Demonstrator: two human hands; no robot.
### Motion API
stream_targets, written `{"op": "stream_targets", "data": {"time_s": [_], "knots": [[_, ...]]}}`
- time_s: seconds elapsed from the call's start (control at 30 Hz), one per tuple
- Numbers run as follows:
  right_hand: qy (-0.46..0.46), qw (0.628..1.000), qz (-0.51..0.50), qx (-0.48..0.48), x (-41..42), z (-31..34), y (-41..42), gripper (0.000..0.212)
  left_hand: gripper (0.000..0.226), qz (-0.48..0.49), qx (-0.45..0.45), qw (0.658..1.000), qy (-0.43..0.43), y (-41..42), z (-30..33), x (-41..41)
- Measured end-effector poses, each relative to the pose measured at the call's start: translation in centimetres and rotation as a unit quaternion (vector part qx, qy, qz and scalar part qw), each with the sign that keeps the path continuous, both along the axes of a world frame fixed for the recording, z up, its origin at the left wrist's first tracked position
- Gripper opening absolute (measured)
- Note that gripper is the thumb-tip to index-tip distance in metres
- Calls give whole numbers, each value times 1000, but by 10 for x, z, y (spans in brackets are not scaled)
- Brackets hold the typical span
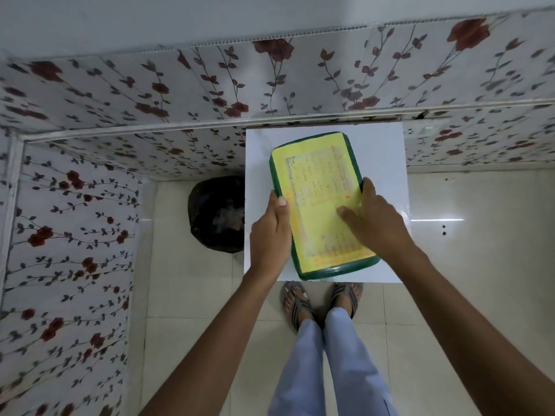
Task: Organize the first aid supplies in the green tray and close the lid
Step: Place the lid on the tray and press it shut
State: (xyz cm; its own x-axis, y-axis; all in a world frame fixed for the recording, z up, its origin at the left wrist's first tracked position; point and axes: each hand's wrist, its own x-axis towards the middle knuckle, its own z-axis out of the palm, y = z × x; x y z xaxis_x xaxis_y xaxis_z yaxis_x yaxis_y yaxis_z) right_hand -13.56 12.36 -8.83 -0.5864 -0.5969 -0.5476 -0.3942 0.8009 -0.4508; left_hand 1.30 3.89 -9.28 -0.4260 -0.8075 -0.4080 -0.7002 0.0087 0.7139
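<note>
Rounded-rect green tray (303,273), lid (322,193) w/ yellow printed label, on smooth white worktop (384,151). Left hand (270,232) grips tray edge; right hand (375,220) flat on lid.

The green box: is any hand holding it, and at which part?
Yes. The left hand grips the green box at its left long edge; the right hand lies flat on its yellow lid label.

Both arms reach forward; left hand (270,232) curled, right hand (377,223) flat.
</note>
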Motion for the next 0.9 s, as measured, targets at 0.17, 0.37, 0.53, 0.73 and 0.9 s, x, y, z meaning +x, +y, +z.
{"op": "stream_targets", "data": {"time_s": [0.17,0.37,0.53,0.73,0.9], "knots": [[60,998,-2,8,22,5,0,70,39,-16,-15,1000,0,-2,5,-3],[95,995,18,6,24,6,0,68,31,-16,-30,999,-6,-1,-2,1],[97,995,22,25,22,6,-2,70,30,-10,-36,999,-2,0,-2,-2],[91,995,20,32,19,3,-5,72,28,-3,-25,1000,-7,-4,-3,-7],[64,998,4,9,13,-1,0,70,24,-5,-17,999,-29,-13,-10,-8]]}}
